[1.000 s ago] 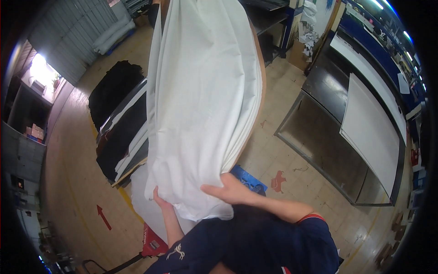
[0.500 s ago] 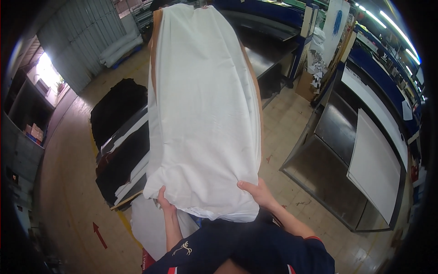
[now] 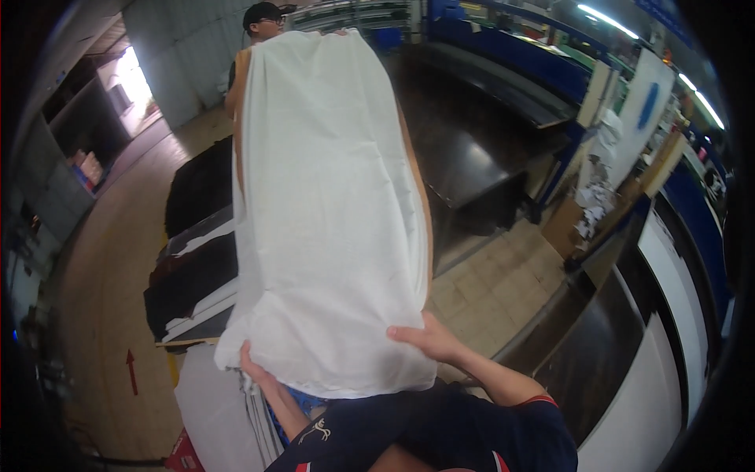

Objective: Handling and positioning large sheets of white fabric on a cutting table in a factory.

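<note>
From my end, the biggest thing was the white cloth (image 3: pixel 326 204), long and layered, with tan edging along its sides. It stretched from between my two grips out to the far end, its folds bunched along the right side. Beyond my right grip and farther right stood a dark, glossy bench (image 3: pixel 464 157). Past my left grip, left of the cloth, lay a pile of dark sheets (image 3: pixel 197 291) with pale strips among them. Well right of my right grip, and lower, I saw a pale board (image 3: pixel 641 417). Nearer me than the grips was a navy shirt (image 3: pixel 417 433) with red and white trim. Just below my left grip lay a pale sheet (image 3: pixel 211 409). A person (image 3: pixel 264 20) in a dark cap stood opposite my grips, at the cloth's far end.

My right grip (image 3: pixel 431 340) was closed on the cloth's near right corner, thumb on top, fingers hidden beneath; my left grip (image 3: pixel 255 367) pinched the near left corner likewise.

As for markings: below my left grip, a red piece (image 3: pixel 182 455) carried pale lettering, partly cut off. Farther left, a red arrow (image 3: pixel 131 372) marked the floor (image 3: pixel 106 291), pointing away from me. Smallest was the shirt's pale animal-shaped emblem (image 3: pixel 318 430).
</note>
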### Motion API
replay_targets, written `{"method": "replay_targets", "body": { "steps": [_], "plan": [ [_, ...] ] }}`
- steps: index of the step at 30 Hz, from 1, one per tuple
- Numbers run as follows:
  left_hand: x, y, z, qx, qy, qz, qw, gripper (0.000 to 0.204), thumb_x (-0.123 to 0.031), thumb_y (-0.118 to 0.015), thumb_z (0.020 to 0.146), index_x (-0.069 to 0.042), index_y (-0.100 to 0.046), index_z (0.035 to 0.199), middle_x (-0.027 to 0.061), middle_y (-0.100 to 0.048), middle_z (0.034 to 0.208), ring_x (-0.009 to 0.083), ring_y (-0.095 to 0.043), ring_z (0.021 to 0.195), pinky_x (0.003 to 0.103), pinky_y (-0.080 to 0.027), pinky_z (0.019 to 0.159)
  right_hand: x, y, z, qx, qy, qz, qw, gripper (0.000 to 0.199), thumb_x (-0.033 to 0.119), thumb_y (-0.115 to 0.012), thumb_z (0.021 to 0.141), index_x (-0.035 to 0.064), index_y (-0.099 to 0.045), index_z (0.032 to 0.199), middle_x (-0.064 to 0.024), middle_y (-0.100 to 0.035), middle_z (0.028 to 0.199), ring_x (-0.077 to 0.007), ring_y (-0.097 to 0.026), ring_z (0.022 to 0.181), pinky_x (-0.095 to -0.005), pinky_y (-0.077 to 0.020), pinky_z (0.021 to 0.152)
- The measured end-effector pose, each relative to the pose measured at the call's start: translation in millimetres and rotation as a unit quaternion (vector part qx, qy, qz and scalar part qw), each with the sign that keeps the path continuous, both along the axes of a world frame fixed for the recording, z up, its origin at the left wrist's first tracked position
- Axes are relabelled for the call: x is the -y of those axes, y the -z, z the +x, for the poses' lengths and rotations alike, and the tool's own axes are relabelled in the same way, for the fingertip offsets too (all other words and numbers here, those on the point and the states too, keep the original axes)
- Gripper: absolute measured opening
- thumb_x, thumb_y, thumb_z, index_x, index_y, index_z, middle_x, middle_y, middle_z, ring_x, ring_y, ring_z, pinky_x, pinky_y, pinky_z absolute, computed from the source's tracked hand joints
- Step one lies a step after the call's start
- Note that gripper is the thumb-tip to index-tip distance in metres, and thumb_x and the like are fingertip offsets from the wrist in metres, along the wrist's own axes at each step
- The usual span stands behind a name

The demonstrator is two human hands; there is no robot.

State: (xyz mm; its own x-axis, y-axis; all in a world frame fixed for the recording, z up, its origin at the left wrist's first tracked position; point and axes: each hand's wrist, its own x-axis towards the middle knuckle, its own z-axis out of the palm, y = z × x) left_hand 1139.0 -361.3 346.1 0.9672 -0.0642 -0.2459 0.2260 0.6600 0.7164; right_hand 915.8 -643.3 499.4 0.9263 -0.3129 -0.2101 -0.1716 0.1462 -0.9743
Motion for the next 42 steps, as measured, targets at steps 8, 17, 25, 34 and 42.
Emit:
{"method": "replay_targets", "body": {
  "steps": [8, 17, 25, 34, 42],
  "plan": [
    [178.4, -99.2, 1.8, 0.003, 0.014, -0.003, 1.000, 0.039, -0.024, -0.058, 0.080, 0.002, -0.055, 0.108, 0.0117, -0.060, 0.102, 0.0244, -0.059, 0.094, 0.033, -0.046, 0.084, 197.8, -27.7, 13.3, 0.063, 0.006, 0.090, 0.994, 0.055, 0.025, -0.063, 0.081, -0.0053, -0.044, 0.123, -0.0116, -0.055, 0.113, -0.0179, -0.051, 0.103, -0.0296, -0.0416, 0.087],
    [431.1, -125.3, 57.7, 0.082, -0.067, -0.026, 0.994, 0.036, -0.020, -0.060, 0.082, 0.005, -0.055, 0.108, 0.0135, -0.059, 0.106, 0.0237, -0.058, 0.097, 0.034, -0.047, 0.085, 438.5, 9.9, 56.0, 0.059, 0.141, 0.177, 0.972, 0.056, 0.024, -0.068, 0.074, -0.0027, -0.048, 0.119, -0.0124, -0.059, 0.106, -0.0221, -0.058, 0.096, -0.0330, -0.0465, 0.084],
    [663.2, -98.5, 38.6, 0.054, -0.099, 0.025, 0.993, 0.058, -0.015, -0.067, 0.080, 0.003, -0.037, 0.127, 0.0103, -0.049, 0.123, 0.0202, -0.051, 0.107, 0.032, -0.042, 0.090, 724.5, 17.0, 104.0, -0.032, 0.087, 0.134, 0.987, 0.055, 0.027, -0.067, 0.074, -0.0082, -0.050, 0.113, -0.0175, -0.061, 0.099, -0.0254, -0.062, 0.088, -0.0352, -0.0492, 0.081],
    [717.6, 68.4, -34.0, -0.073, 0.343, 0.208, 0.913, 0.017, -0.017, -0.049, 0.090, -0.003, -0.056, 0.096, 0.0082, -0.063, 0.081, 0.0180, -0.065, 0.072, 0.025, -0.053, 0.059, 937.3, 320.8, 71.6, -0.196, 0.102, -0.496, 0.840, 0.041, 0.031, -0.052, 0.086, -0.0063, -0.059, 0.069, -0.0232, -0.056, 0.066, -0.0323, -0.055, 0.062, -0.0460, -0.0409, 0.064],
    [678.3, 160.8, 66.8, -0.184, 0.048, 0.319, 0.929, 0.054, -0.051, -0.051, 0.083, -0.006, -0.051, 0.114, 0.0103, -0.058, 0.106, 0.0214, -0.056, 0.095, 0.036, -0.045, 0.080, 904.0, 272.9, 79.7, -0.216, 0.198, -0.318, 0.901, 0.048, 0.040, -0.065, 0.078, -0.0073, -0.058, 0.071, -0.0108, -0.056, 0.061, -0.0152, -0.050, 0.058, -0.0348, -0.0413, 0.055]
  ]
}}
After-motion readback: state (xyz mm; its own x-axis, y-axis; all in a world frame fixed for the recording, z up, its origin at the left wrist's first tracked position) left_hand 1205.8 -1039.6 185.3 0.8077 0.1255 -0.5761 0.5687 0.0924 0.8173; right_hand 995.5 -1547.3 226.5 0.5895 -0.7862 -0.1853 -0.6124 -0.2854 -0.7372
